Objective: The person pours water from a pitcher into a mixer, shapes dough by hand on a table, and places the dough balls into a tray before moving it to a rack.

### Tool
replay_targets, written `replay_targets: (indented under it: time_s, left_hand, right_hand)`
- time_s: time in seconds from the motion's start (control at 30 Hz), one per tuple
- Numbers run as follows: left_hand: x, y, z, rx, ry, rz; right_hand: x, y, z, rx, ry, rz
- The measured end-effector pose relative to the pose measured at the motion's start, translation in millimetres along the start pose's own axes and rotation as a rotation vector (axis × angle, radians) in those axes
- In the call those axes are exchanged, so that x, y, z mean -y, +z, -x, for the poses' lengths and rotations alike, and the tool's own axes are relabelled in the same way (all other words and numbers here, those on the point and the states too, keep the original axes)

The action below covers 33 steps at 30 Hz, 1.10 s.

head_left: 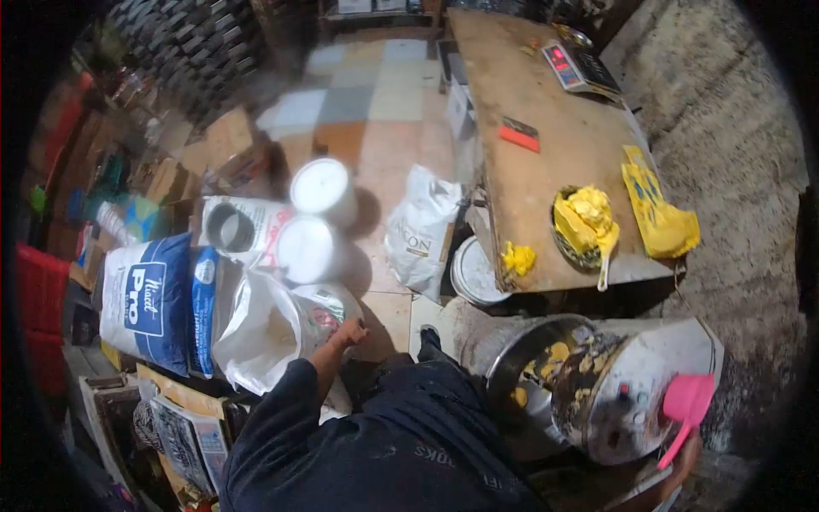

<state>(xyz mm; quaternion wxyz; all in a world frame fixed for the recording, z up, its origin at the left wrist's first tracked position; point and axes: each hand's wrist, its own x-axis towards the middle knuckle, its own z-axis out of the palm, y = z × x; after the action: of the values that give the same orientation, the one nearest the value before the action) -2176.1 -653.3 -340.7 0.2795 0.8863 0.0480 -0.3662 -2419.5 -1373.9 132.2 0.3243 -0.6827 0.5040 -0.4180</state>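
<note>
I see left grip [351, 331] loosely part-open, seemingly empty; can't tell opening or hold of right grip [686, 454]. Long-handled pink plastic dipper [688, 398] could fall if knocked against stained pale machine [641, 388].

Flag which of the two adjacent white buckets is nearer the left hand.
The lower white bucket in frame, beside the open sack; the upper white bucket is farther from the left hand.

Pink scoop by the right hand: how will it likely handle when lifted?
The pink scoop looks like moulded plastic, so probably light and stiff. Its long handle, near the right hand, may make it tip if pushed.
</note>
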Motion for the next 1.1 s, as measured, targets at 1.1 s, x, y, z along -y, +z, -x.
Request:
replay_targets:
  time_s: [1.1]
  left_hand:
    - [101,-283,-258,0.030,-0.328,0.201]
  right_hand:
    - [360,780,199,0.662,-0.388,-0.611]
